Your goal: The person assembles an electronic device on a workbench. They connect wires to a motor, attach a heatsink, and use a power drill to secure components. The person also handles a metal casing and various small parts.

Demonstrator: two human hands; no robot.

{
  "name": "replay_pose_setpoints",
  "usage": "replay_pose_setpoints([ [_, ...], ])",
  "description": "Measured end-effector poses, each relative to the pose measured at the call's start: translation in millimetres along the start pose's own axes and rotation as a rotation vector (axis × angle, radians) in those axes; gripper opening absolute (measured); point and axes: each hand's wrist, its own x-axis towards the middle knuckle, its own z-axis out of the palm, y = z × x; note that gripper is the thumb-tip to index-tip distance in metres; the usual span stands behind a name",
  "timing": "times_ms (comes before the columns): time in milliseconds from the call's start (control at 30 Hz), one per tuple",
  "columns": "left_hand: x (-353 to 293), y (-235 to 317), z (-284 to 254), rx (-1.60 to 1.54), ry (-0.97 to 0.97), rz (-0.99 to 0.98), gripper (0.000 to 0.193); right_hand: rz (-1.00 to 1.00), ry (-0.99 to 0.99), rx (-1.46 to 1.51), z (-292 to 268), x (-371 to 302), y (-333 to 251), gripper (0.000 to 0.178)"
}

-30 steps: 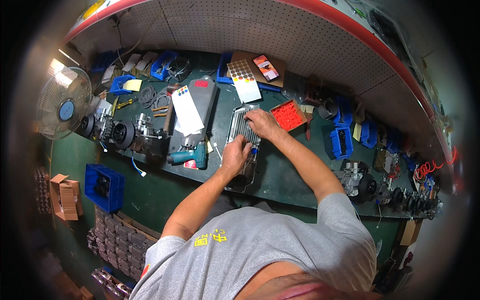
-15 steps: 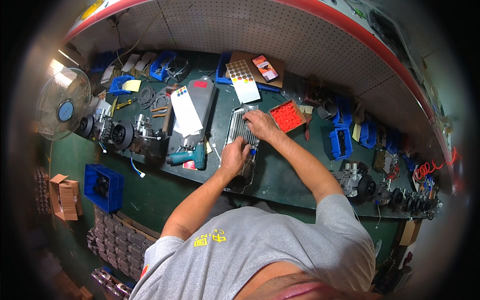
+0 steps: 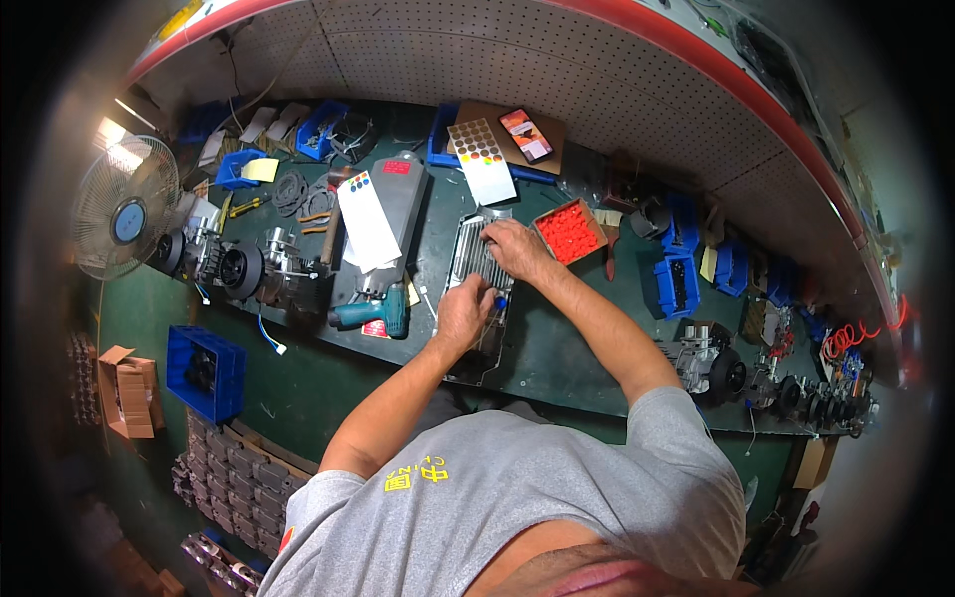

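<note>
A ribbed silver metal housing (image 3: 468, 247) lies on the green bench in front of me, longer from near to far than across. My left hand (image 3: 465, 308) is at its near part, fingers curled in at the ribs. Farther up, my right hand (image 3: 516, 249) rests over its right edge with the fingers bent down onto the ribs. Whatever the fingertips pinch, if anything, is too small or hidden to name. A small blue part (image 3: 500, 302) shows beside my left hand, at the right side of the housing.
Right of the housing stands a box of red caps (image 3: 569, 232). Sticker sheets (image 3: 487, 179) and a phone (image 3: 525, 136) lie beyond. On the left are a grey case (image 3: 410, 189), a teal power driver (image 3: 383, 314) and motor assemblies (image 3: 261, 267). Blue bins (image 3: 676, 287) line the right.
Almost nothing differs. Both hands stay at the same places on the housing, and the whole view has shifted very slightly.
</note>
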Motion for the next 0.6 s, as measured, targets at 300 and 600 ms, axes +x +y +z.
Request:
replay_pose_setpoints([
  [300,-0.1,-1.0,0.2,-0.022,0.003,-0.006,0.021,0.024,-0.023,0.013,-2.1,-0.6,-3.3,0.019],
  [600,-1.0,-1.3,0.8,-0.043,0.008,-0.025,0.021,0.015,0.003,0.021,-0.5,-1.4,-1.7,0.02],
])
